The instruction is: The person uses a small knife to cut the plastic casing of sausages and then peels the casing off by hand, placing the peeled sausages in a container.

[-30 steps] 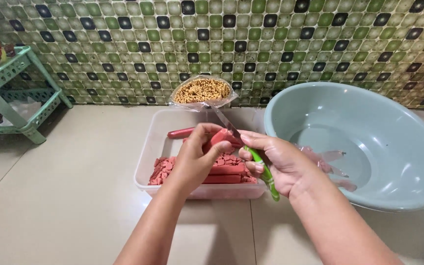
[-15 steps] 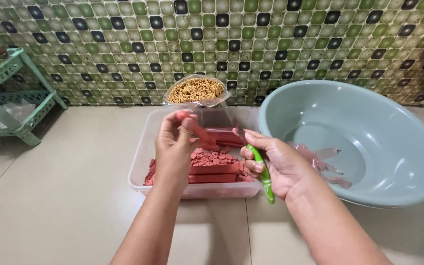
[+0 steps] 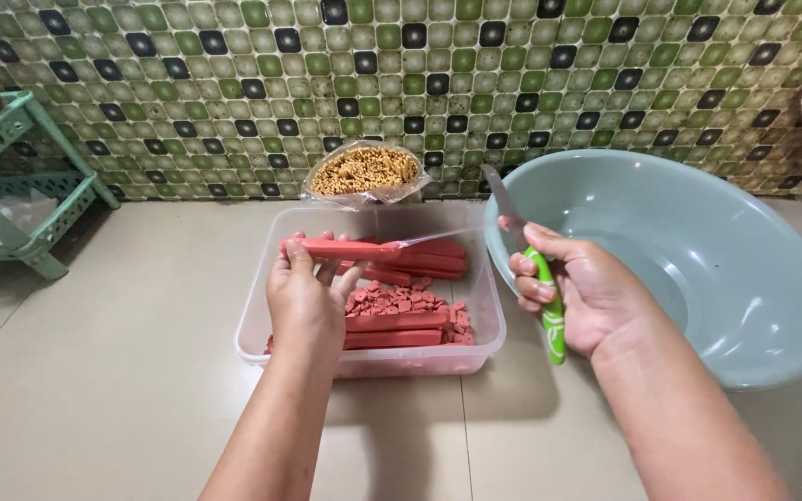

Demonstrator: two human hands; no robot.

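1. My left hand (image 3: 306, 299) gripped a long red sausage (image 3: 345, 248) near its left end, level over the clear plastic tub (image 3: 254, 320).
2. My right hand (image 3: 575, 295) was closed around a green-handled knife (image 3: 549, 301), blade pointing toward 11 o'clock.
3. The sausage looked light, soft and bendable; its thin clear casing (image 3: 438, 237), trailing toward 3 o'clock, looked slippery. I judged the wrapped end the surest place to grip.
4. More whole sausages and chopped bits lay in the tub.
5. My left palm hid part of the sausage. At 12 o'clock from the tub sat a bag of yellowish grains (image 3: 364, 172) I could not identify. The basin (image 3: 744, 278) at 3 o'clock was cut off partly by my forearm.
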